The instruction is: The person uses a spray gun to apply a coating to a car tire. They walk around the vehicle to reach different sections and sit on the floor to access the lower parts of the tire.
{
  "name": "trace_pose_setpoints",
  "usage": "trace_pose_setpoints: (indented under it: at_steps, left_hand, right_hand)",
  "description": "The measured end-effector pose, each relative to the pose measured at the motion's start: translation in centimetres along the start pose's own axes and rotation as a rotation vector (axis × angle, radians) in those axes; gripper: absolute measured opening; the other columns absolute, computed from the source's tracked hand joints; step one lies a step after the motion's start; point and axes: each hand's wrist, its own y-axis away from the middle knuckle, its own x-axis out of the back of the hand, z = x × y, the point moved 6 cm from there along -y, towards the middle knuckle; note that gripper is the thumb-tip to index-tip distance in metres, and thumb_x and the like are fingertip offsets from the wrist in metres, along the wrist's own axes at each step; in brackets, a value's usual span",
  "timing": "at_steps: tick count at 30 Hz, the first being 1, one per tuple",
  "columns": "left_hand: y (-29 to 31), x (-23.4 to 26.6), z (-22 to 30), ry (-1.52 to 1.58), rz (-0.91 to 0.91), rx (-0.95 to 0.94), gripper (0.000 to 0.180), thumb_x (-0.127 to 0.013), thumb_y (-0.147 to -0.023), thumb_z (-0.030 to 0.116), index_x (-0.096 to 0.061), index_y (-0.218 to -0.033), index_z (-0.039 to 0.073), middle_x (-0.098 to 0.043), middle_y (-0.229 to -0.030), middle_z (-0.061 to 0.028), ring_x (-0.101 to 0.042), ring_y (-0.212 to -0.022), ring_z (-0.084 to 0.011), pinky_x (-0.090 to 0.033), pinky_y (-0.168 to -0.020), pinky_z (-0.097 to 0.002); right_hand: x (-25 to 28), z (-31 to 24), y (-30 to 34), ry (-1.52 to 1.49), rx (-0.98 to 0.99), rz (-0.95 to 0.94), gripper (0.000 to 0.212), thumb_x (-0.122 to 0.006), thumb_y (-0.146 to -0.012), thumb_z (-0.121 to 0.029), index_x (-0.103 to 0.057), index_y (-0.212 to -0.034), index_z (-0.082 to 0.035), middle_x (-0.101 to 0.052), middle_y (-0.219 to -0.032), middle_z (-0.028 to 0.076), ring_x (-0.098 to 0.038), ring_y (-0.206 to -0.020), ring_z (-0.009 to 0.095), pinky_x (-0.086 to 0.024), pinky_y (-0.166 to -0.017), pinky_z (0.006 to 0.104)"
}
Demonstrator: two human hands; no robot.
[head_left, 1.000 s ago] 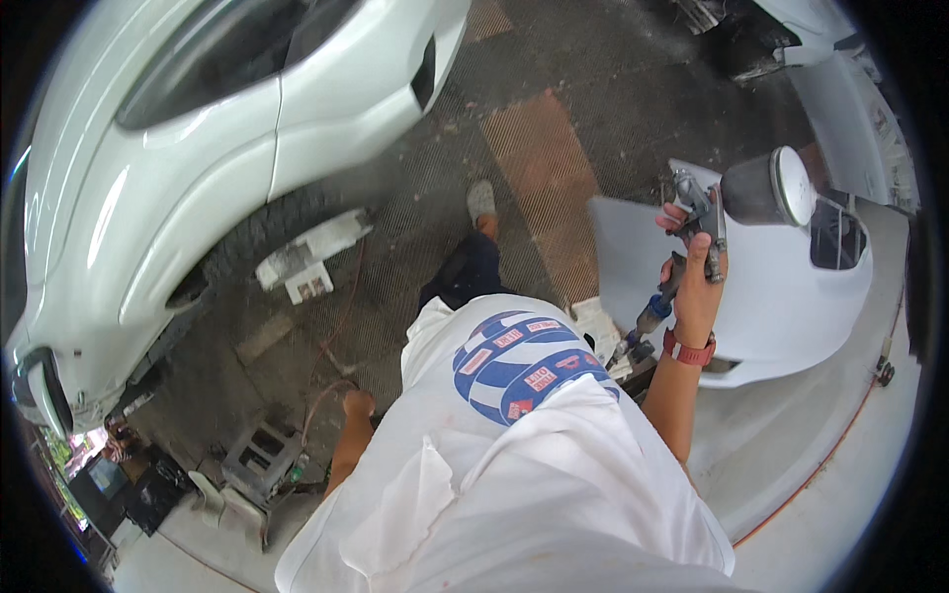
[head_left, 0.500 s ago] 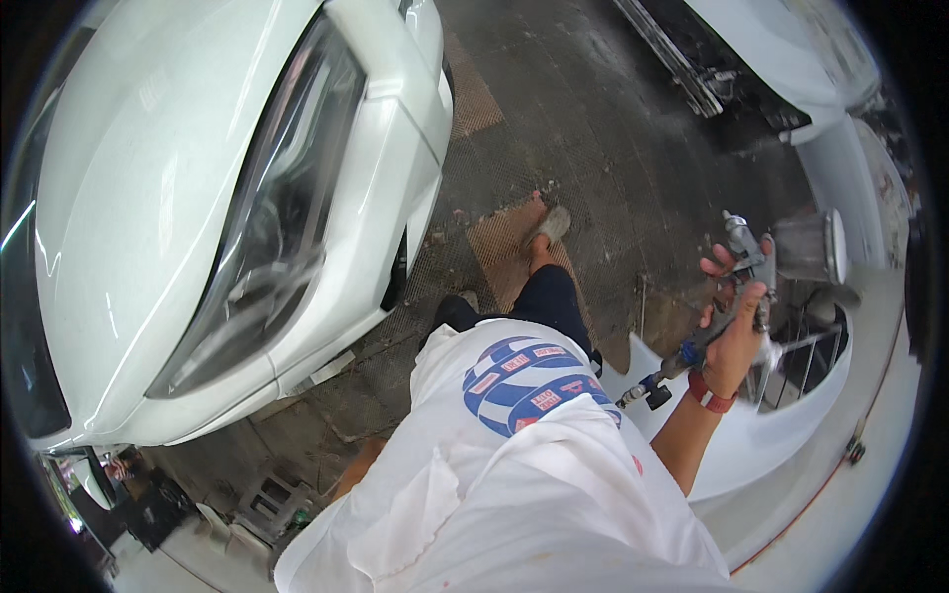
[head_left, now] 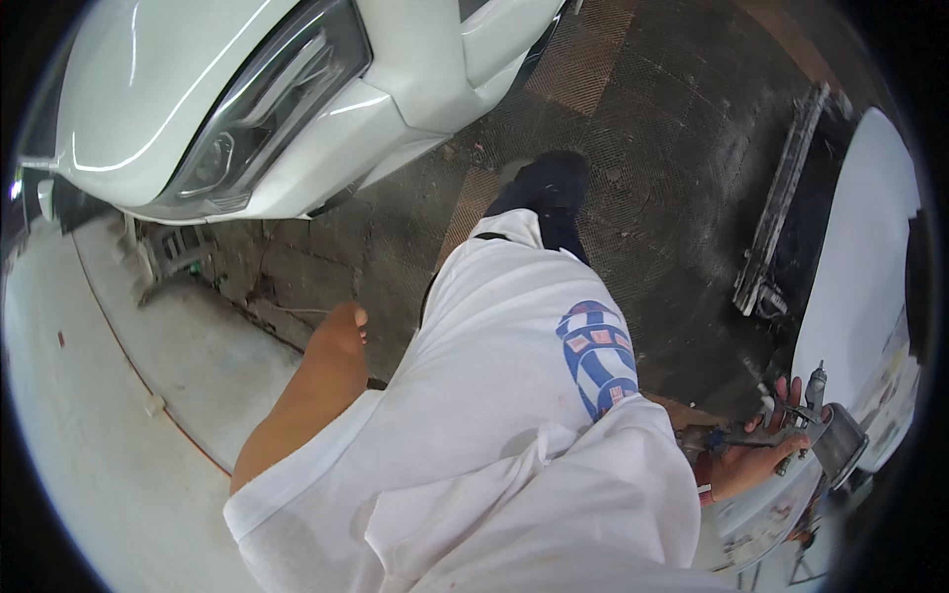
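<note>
At the lower right, my right hand (head_left: 743, 471) is closed around the handle of a metal spray gun (head_left: 817, 388). A grey cup (head_left: 843, 443) is fixed to the gun, and a blue fitting shows by its handle. Some fingers of that hand stretch up past the gun's body. My left hand (head_left: 348, 326) hangs at the left beside my white shirt (head_left: 514, 376), over the dark floor. Only its back and a few fingertips show; the rest of the fingers is hidden, and nothing can be seen in it.
A glossy white car (head_left: 420, 94) with its headlight (head_left: 242, 128) fills the upper left. On the right stand a long dusty rail (head_left: 786, 203) and a smooth white panel (head_left: 858, 267). A thin reddish line (head_left: 133, 361) runs across the pale surface at left.
The view has turned, so the car sits higher and the panels shift. My right hand with the spray gun is now lower in view; my left arm and hand have come into sight.
</note>
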Motion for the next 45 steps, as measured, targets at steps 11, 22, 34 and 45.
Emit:
trace_pose_setpoints:
  at_steps: [11, 22, 34, 45]
  left_hand:
    - [19.9, -5.0, 18.6, -0.128, 0.019, -0.183, 0.032, -0.051, -0.110, 0.017, -0.061, -0.135, 0.000, -0.072, -0.102, -0.0175, -0.069, -0.076, -0.0277, -0.061, -0.069, -0.0465]
    - [43.4, -10.2, 44.9, -0.343, -0.075, -0.401, 0.029, -0.050, -0.111, 0.018, -0.065, -0.128, 0.000, -0.075, -0.101, -0.0159, -0.066, -0.072, -0.0237, -0.059, -0.064, -0.0426]
    - [72.9, -18.5, 65.4, -0.436, -0.168, -0.488, 0.031, -0.048, -0.111, 0.019, -0.070, -0.120, -0.001, -0.077, -0.100, -0.0141, -0.063, -0.067, -0.0193, -0.056, -0.059, -0.0384]
    - [98.8, -30.1, 82.1, -0.368, -0.333, -0.487, 0.034, -0.047, -0.111, 0.020, -0.074, -0.113, -0.001, -0.079, -0.099, -0.0124, -0.060, -0.062, -0.0153, -0.054, -0.055, -0.0346]
  right_hand:
    - [-8.8, -2.5, -29.2, -0.050, -0.004, -0.137, 0.080, -0.035, -0.112, -0.067, -0.020, -0.173, -0.017, -0.059, -0.152, 0.026, -0.068, -0.129, 0.030, -0.049, -0.055, 0.0214]
    - [-23.8, -7.4, -50.4, -0.018, 0.176, -0.217, 0.099, -0.044, -0.101, -0.080, -0.026, -0.172, -0.013, -0.064, -0.144, 0.024, -0.071, -0.120, 0.026, -0.052, -0.052, 0.0197]
    - [-39.0, -10.0, -84.8, -0.035, 0.184, -0.374, 0.108, -0.040, -0.096, -0.086, -0.031, -0.170, -0.008, -0.070, -0.137, 0.021, -0.072, -0.115, 0.024, -0.051, -0.053, 0.0207]
    - [-45.0, -13.6, -112.6, -0.050, 0.163, -0.470, 0.109, -0.033, -0.095, -0.090, -0.031, -0.171, -0.011, -0.070, -0.138, 0.018, -0.073, -0.114, 0.021, -0.050, -0.053, 0.0205]
